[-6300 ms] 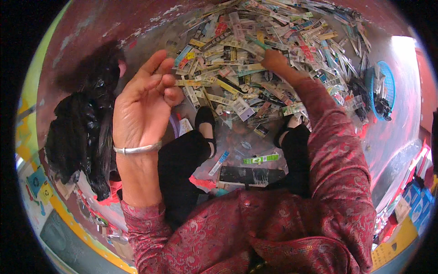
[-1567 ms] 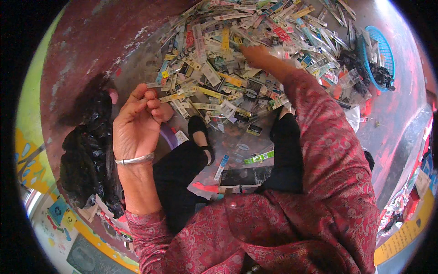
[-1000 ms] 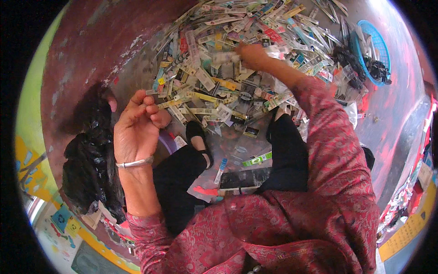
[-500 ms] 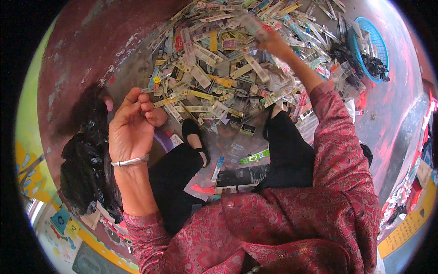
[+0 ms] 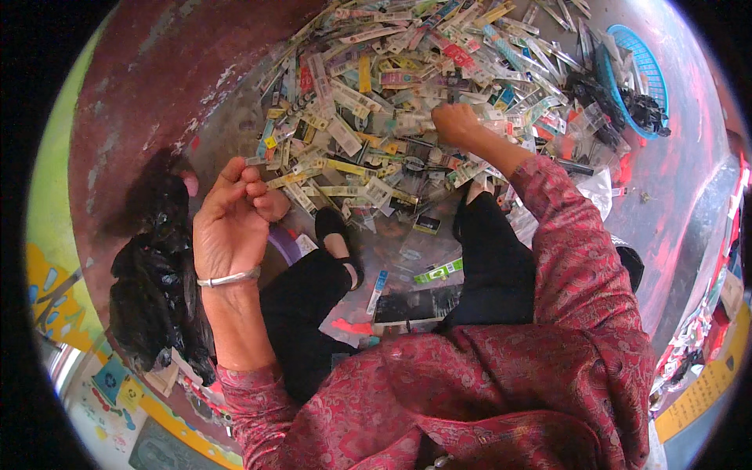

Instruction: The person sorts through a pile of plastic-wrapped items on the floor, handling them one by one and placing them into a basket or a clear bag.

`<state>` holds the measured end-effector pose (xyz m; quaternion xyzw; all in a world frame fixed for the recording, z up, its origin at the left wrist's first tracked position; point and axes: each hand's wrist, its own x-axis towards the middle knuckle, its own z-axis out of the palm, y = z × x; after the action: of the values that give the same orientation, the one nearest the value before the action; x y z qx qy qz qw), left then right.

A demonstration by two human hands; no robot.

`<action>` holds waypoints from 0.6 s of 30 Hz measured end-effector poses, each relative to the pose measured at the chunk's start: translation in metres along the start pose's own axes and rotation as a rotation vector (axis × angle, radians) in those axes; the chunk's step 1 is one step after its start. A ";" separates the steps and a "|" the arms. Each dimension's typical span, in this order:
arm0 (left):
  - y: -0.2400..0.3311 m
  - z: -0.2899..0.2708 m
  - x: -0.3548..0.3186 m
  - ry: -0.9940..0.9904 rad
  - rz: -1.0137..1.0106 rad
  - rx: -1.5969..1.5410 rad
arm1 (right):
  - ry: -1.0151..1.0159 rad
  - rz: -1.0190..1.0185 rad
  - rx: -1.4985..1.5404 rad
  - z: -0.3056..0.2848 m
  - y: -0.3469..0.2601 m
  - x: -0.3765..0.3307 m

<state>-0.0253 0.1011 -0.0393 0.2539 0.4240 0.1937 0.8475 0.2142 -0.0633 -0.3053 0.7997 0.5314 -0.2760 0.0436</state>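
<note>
My left hand (image 5: 235, 223) is raised palm up at the left of the pile, fingers curled in. A narrow clear edge shows by its fingertips, but I cannot make out what is held, if anything. Over the middle of a wide heap of flat, narrow plastic packages (image 5: 345, 135), my right hand (image 5: 456, 125) is closed, knuckles up. Its fingertips are turned down and hidden, so what they grip does not show. The packages are mostly clear, with yellow, white, green and red printing. A package with a red print (image 5: 457, 53) lies beyond my right hand.
A blue plastic basket (image 5: 644, 63) holding black bags stands at the far right. Black plastic bags (image 5: 153, 298) are heaped by the wall at left. Between my feet lie a dark flat panel (image 5: 417, 305) and a green strip package (image 5: 439, 271).
My right hand has come back from the far part of the heap, nearer to me. The blurred clear package with red print is no longer in it. My left hand has barely moved.
</note>
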 end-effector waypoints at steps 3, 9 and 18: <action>0.000 -0.001 -0.001 -0.033 -0.001 -0.007 | -0.172 -0.069 0.015 -0.017 -0.007 -0.025; -0.001 0.004 -0.001 0.005 -0.007 -0.015 | -0.099 -0.016 0.468 -0.048 0.041 -0.025; -0.006 0.010 0.002 -0.015 -0.021 0.028 | 0.157 0.109 1.229 -0.087 0.073 -0.020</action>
<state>-0.0157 0.0946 -0.0387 0.2628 0.4231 0.1769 0.8489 0.3069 -0.0802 -0.2384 0.7224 0.2354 -0.4693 -0.4499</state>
